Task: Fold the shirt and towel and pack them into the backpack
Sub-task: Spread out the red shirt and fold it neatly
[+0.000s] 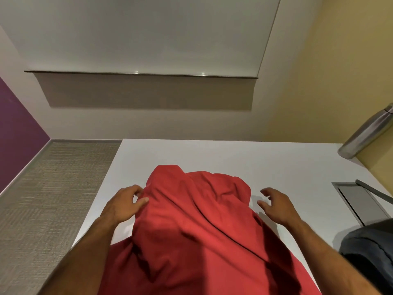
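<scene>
Early days imo: the white table [276,167] has the red shirt [197,231] spread out rumpled, 0 clean folds yet. The dark backpack [370,252] sits at the right edge, nothing packed afaict, towel not visible. Left hand [125,204] pinches the shirt's left edge; right hand [276,206] hovers beside it, fingers loose, holding nothing.

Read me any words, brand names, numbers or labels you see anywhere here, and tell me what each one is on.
None: no text can be read in this view.
Red shirt: plain fabric, no print or tag showing.
Steel bottle: bare metal, no logo visible.
Dark backpack: only a corner shows, no label visible.
White table and walls: unmarked.
</scene>
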